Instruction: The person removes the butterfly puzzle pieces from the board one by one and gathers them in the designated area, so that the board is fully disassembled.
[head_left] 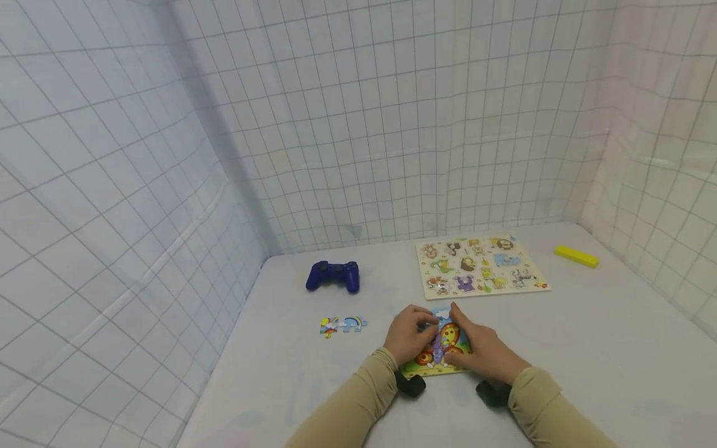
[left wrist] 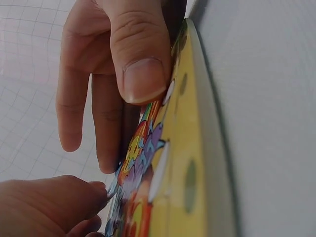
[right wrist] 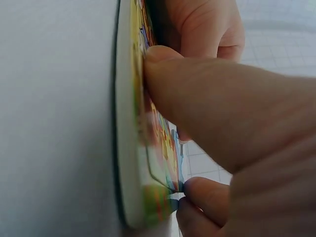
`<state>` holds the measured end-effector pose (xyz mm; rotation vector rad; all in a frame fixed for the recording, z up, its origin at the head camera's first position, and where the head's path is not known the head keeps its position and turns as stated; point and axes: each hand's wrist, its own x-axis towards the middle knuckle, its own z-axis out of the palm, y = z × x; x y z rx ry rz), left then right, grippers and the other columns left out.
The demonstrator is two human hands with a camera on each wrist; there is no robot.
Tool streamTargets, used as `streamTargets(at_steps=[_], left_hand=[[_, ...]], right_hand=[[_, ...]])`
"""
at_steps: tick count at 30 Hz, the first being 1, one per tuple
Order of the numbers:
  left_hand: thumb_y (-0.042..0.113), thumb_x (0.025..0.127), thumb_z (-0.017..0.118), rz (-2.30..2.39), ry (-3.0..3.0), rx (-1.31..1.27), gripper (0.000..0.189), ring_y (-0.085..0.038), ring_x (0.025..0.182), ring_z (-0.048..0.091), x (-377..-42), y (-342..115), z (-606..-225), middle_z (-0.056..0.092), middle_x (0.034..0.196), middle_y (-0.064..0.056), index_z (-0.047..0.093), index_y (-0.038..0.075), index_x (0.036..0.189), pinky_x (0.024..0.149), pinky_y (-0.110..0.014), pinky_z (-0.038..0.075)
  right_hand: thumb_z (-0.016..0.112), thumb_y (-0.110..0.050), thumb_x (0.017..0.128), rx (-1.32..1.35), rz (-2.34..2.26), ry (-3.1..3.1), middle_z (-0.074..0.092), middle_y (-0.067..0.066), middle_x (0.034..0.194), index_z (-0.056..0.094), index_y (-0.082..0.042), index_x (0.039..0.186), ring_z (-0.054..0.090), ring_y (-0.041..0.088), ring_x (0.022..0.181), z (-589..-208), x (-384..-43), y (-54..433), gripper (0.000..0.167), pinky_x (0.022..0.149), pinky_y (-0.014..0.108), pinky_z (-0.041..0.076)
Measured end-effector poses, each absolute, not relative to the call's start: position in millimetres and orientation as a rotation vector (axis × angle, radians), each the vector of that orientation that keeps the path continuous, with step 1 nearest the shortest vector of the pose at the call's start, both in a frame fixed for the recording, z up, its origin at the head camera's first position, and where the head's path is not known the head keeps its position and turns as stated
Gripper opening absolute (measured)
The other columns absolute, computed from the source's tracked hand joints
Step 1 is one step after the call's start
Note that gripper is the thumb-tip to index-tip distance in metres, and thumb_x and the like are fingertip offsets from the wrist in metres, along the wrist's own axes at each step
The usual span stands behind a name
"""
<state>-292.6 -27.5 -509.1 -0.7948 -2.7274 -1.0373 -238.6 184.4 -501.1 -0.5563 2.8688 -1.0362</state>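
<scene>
A butterfly jigsaw puzzle (head_left: 450,336) lies in its yellow-edged tray (head_left: 431,373) near the front of the table. Over its left side my left hand (head_left: 411,334) bends its fingers, pinching what looks like a thin puzzle piece (left wrist: 112,191) at the picture's surface; most of the piece is hidden. My right hand (head_left: 490,351) spans the right side, its fingers fairly straight towards the far edge. Its thumb (right wrist: 163,61) touches the picture near the front. Two joined puzzle pieces (head_left: 343,324), one with a rainbow, lie left of the tray.
A dark blue game controller (head_left: 333,275) sits at the back left. Behind the hands is a wooden animal puzzle board (head_left: 482,264). A yellow bar (head_left: 576,256) lies at the back right. Grid-patterned white sheets (head_left: 358,124) enclose the table's back and sides.
</scene>
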Motion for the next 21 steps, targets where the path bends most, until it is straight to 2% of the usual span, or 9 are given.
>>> streamTargets(at_steps=[5, 8, 11, 15, 17, 21], left_hand=[[0.024, 0.096, 0.073, -1.078, -2.723, -0.790, 0.017, -0.009, 0.101, 0.065, -292.5, -27.6, -508.9, 0.069, 0.116, 0.004, 0.080, 0.017, 0.110, 0.089, -0.026, 0.053], [0.024, 0.096, 0.074, -1.098, -2.728, -0.784, 0.017, -0.009, 0.101, 0.065, -292.6, -27.9, -510.1, 0.068, 0.116, 0.004, 0.080, 0.017, 0.110, 0.089, -0.026, 0.053], [0.025, 0.095, 0.075, -1.104, -2.730, -0.783, 0.017, -0.007, 0.100, 0.064, -293.5, -28.3, -512.7, 0.068, 0.114, 0.005, 0.080, 0.018, 0.110, 0.088, -0.025, 0.053], [0.025, 0.094, 0.076, -1.093, -2.730, -0.786, 0.017, -0.005, 0.098, 0.063, -294.3, -28.4, -514.7, 0.069, 0.113, 0.006, 0.080, 0.019, 0.110, 0.086, -0.024, 0.052], [0.025, 0.094, 0.076, -1.083, -2.734, -0.786, 0.017, -0.005, 0.097, 0.063, -294.1, -28.3, -514.2, 0.069, 0.113, 0.006, 0.080, 0.020, 0.110, 0.086, -0.024, 0.052], [0.024, 0.095, 0.076, -1.074, -2.734, -0.799, 0.017, -0.004, 0.097, 0.063, -294.4, -28.1, -512.3, 0.069, 0.113, 0.006, 0.080, 0.019, 0.111, 0.086, -0.023, 0.053]], right_hand=[[0.080, -0.046, 0.088, -0.532, -1.076, 2.827, 0.037, 0.024, 0.162, 0.009, -0.008, 0.166, 0.048, 0.046, 0.140, -500.0, -238.6, 183.8, 0.112, 0.111, 0.063, 0.040], [0.081, -0.045, 0.087, -0.533, -1.073, 2.839, 0.038, 0.025, 0.161, 0.011, -0.007, 0.165, 0.050, 0.045, 0.137, -500.2, -238.0, 182.9, 0.112, 0.109, 0.062, 0.042], [0.082, -0.045, 0.087, -0.552, -1.047, 2.893, 0.041, 0.025, 0.159, 0.033, -0.006, 0.160, 0.049, 0.047, 0.138, -501.2, -237.2, 182.2, 0.096, 0.109, 0.063, 0.042], [0.082, -0.045, 0.086, -0.610, -0.982, 2.962, 0.044, 0.026, 0.157, 0.067, -0.011, 0.132, 0.044, 0.050, 0.142, -503.2, -237.4, 182.0, 0.059, 0.109, 0.066, 0.040], [0.081, -0.044, 0.087, -0.628, -0.952, 2.973, 0.044, 0.027, 0.156, 0.073, -0.014, 0.124, 0.043, 0.050, 0.142, -504.1, -238.2, 182.3, 0.049, 0.109, 0.066, 0.040], [0.080, -0.047, 0.087, -0.592, -0.906, 2.984, 0.041, 0.029, 0.157, 0.077, -0.014, 0.122, 0.037, 0.050, 0.146, -503.8, -239.1, 182.9, 0.048, 0.111, 0.068, 0.036]])
